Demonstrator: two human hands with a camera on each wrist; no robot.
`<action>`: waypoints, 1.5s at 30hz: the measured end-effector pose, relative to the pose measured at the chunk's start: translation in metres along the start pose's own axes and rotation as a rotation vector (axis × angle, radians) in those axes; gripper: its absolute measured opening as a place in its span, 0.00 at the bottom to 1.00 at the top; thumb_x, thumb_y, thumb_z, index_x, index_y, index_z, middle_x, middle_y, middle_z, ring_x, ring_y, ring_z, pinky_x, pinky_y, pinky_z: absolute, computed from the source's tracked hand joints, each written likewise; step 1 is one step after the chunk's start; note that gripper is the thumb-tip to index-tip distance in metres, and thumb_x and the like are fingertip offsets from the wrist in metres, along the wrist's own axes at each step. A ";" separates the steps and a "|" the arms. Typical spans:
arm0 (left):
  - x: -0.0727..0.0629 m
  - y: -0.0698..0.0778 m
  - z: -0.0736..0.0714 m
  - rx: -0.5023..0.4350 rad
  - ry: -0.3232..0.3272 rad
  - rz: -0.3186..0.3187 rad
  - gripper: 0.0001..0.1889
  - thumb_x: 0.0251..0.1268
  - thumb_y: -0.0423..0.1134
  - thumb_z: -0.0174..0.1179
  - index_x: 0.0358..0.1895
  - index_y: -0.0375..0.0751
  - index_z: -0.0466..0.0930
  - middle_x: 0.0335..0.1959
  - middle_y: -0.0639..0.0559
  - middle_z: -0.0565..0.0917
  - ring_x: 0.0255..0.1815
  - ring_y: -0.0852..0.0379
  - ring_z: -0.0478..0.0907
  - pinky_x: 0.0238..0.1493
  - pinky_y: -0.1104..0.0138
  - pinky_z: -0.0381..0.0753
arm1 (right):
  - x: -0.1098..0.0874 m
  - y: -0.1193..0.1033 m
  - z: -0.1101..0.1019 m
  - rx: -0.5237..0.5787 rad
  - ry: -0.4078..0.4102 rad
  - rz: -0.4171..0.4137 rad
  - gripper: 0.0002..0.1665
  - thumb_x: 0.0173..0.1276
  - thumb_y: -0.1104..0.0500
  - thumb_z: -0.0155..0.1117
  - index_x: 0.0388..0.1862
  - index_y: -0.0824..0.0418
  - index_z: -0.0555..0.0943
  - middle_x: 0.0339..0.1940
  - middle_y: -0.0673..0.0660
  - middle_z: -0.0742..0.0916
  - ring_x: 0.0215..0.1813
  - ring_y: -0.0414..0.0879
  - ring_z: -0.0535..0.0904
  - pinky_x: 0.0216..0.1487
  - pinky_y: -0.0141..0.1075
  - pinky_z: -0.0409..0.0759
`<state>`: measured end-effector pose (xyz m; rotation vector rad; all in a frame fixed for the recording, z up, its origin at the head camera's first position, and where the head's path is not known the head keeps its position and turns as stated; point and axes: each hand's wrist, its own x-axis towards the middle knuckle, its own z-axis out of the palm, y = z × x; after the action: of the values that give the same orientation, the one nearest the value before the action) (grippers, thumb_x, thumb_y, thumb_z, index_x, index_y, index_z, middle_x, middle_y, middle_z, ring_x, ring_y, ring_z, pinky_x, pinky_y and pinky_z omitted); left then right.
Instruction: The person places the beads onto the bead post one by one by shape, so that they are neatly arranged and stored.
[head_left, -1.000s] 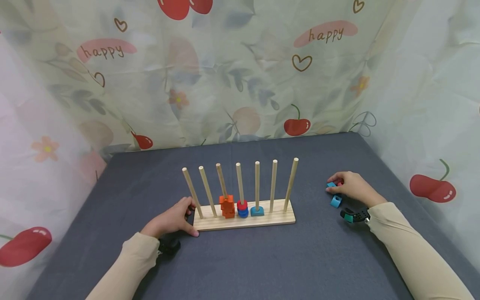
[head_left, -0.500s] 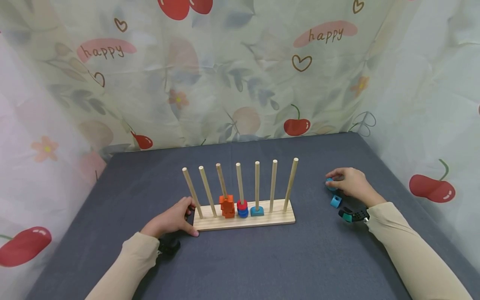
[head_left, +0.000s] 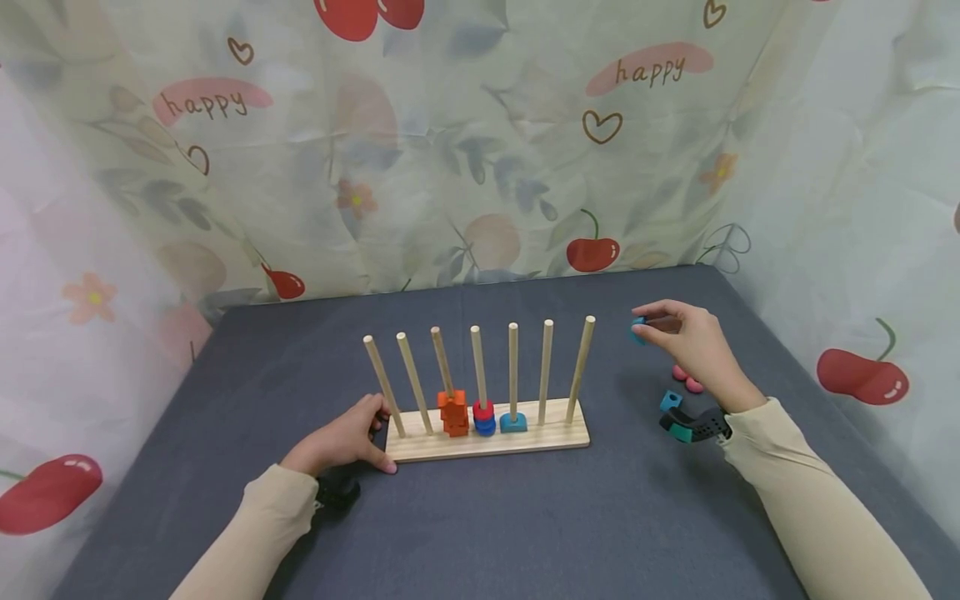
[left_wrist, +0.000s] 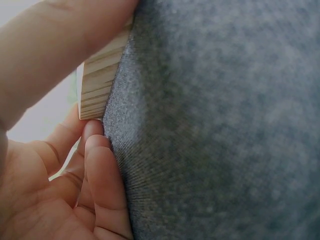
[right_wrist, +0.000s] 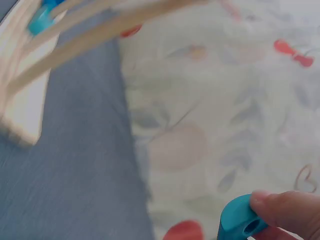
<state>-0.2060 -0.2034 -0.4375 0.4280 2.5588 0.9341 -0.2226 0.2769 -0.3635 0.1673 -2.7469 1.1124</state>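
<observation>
My left hand (head_left: 348, 435) holds the left end of a wooden peg board (head_left: 558, 432), its thumb along the front and its fingers at the end face. Orange blocks (head_left: 453, 414) are stacked on the third peg from the left. A red ring (head_left: 484, 409) over a blue ring (head_left: 486, 427) sits on the middle peg. Just right of these, a light blue half-round block (head_left: 514, 423) lies at a peg's foot. Raised to the right of the board, my right hand (head_left: 693, 342) pinches a blue half-round block (right_wrist: 236, 220) between thumb and fingers; a hole shows in it.
Under the right hand, a pink piece with two rounded lobes (head_left: 693, 386) and a small blue block (head_left: 671, 401) lie on the dark grey tablecloth (head_left: 480, 533). A printed curtain (head_left: 465, 167) hangs behind the table and along both sides.
My right hand has picked up the blue half-round block and moved up and left with it, uncovering the pink piece. The left hand and peg board have stayed put.
</observation>
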 end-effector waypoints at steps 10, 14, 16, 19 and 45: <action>0.001 -0.002 0.000 -0.007 -0.004 -0.007 0.36 0.35 0.39 0.82 0.46 0.37 0.66 0.44 0.44 0.67 0.44 0.50 0.66 0.44 0.61 0.68 | -0.008 -0.047 -0.008 0.173 0.086 -0.066 0.22 0.63 0.45 0.68 0.53 0.53 0.81 0.48 0.51 0.86 0.43 0.26 0.81 0.45 0.24 0.75; 0.001 -0.002 0.000 -0.013 -0.006 -0.002 0.36 0.36 0.39 0.81 0.46 0.37 0.66 0.44 0.43 0.67 0.45 0.49 0.66 0.45 0.60 0.68 | -0.014 -0.065 -0.010 0.222 0.094 -0.103 0.21 0.64 0.50 0.68 0.54 0.56 0.80 0.52 0.48 0.82 0.48 0.26 0.79 0.47 0.22 0.74; 0.000 -0.003 0.000 -0.014 -0.005 -0.001 0.36 0.36 0.40 0.82 0.46 0.37 0.66 0.45 0.43 0.67 0.45 0.49 0.66 0.45 0.61 0.68 | -0.017 -0.073 -0.010 0.263 0.096 -0.134 0.21 0.64 0.54 0.68 0.55 0.58 0.79 0.53 0.48 0.80 0.49 0.28 0.78 0.47 0.22 0.75; 0.001 -0.004 -0.001 -0.009 -0.003 0.000 0.36 0.35 0.40 0.82 0.46 0.37 0.66 0.44 0.44 0.67 0.44 0.49 0.66 0.44 0.61 0.68 | -0.021 -0.084 -0.010 0.329 0.099 -0.167 0.21 0.65 0.58 0.68 0.56 0.60 0.79 0.53 0.47 0.80 0.51 0.31 0.79 0.48 0.22 0.76; 0.001 -0.005 0.001 -0.008 0.002 0.009 0.36 0.35 0.40 0.82 0.46 0.38 0.67 0.45 0.44 0.67 0.45 0.50 0.65 0.45 0.60 0.68 | -0.031 -0.145 0.026 0.727 0.081 -0.471 0.18 0.62 0.70 0.66 0.53 0.67 0.80 0.51 0.52 0.85 0.49 0.42 0.83 0.49 0.32 0.80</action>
<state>-0.2074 -0.2061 -0.4417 0.4377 2.5557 0.9482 -0.1707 0.1564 -0.2900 0.7828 -1.9454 1.8253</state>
